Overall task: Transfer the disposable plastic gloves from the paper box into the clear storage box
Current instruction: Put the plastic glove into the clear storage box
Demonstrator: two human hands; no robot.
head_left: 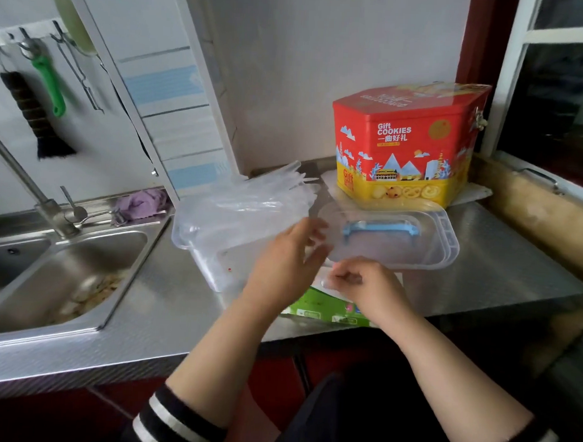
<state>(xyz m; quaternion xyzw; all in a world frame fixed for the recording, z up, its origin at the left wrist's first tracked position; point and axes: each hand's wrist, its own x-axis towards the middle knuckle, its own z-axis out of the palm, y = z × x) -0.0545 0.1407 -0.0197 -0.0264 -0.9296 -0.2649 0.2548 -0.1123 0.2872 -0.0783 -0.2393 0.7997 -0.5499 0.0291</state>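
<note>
Now a big pile of see-through plastic gloves (251, 199) sits in the clear storage box (213, 257) on the shiny metal counter (500, 267). The glove fingers stick up and out over the back edge of the box. The left hand (287, 257) is just in front of the pile, at the right side of the box, with its fingers straight and spread, holding nothing. It looks a bit blurry, so it is hard to say if the fingertips touch the gloves. The right hand (364, 286) is over the green and white paper box (320, 307), which lies at the front edge of the counter. Its fingers are curled and seem to pinch something thin and clear at the box opening, most likely a glove. Behind the hands, the clear lid (424, 255) with a blue handle (380, 229) lies flat on the counter. A red and yellow cookie tin (405, 142) stands behind the lid, near the wall. To the left is a steel sink (66, 279) with a tap (27, 185), and a purple cloth (142, 202) rests on the ledge behind the sink.
</note>
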